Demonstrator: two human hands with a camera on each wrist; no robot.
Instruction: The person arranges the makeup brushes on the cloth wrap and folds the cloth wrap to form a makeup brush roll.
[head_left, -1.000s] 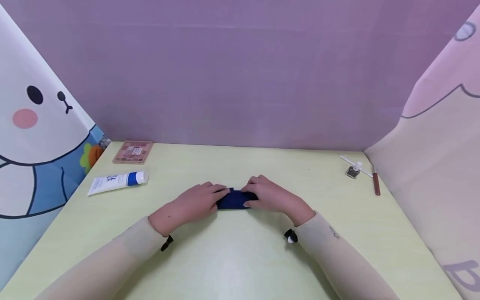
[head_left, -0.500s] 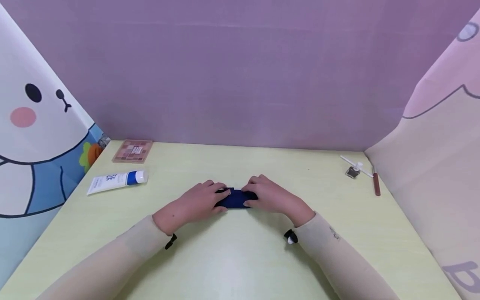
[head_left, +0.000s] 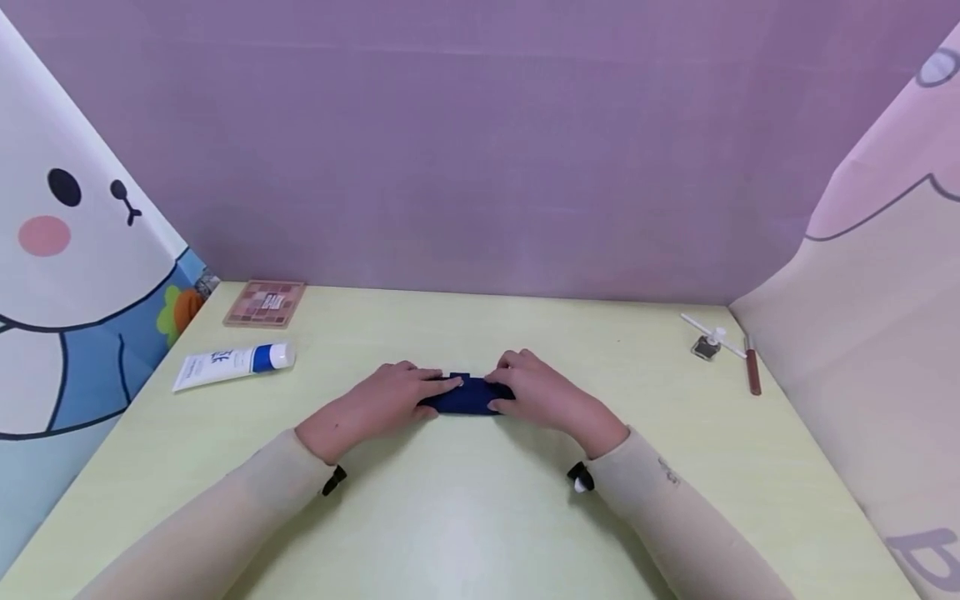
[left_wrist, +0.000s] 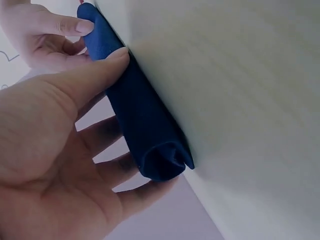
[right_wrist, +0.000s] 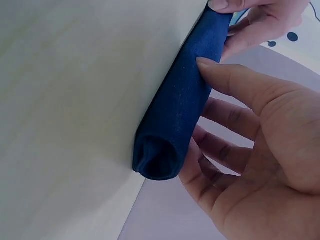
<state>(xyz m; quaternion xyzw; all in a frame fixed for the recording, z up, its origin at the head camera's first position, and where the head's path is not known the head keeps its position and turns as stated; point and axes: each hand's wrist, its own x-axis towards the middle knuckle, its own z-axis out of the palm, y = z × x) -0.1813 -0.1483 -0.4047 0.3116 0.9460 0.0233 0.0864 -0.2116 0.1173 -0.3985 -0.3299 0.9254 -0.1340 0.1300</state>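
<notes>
Navy cloth [head_left: 467, 397] lies at the middle of the pale green table [head_left: 465, 517], rolled into a tight, short tube with both hands on it. The left hand [head_left: 382, 406] holds the tube's left end: in the left wrist view the thumb [left_wrist: 75, 80] presses on top of the roll [left_wrist: 142, 125] while the fingers curl under and behind it, so the cloth is pinched between them. The right hand [head_left: 543, 396] does the same at the other end; the right wrist view shows its thumb [right_wrist: 235, 80] on the upper face of the roll [right_wrist: 175, 120] and the fingers cupped behind.

Judging from how things lie, the rolling looks nearly or wholly done. Both open ends show a spiral of layers and no flat, unrolled cloth trails out on the table in any view. Whether a last loose edge remains under the fingers cannot be told. What seems left is to settle the roll and release it, since both hands grip it now.

Well apart from the hands, at the far left, lie a white tube with a blue band [head_left: 232, 364] and an eyeshadow palette [head_left: 265, 302]. At the far right sit a small dark bottle [head_left: 706, 345], a thin white stick [head_left: 693, 321] and a brown pencil [head_left: 752, 371].
</notes>
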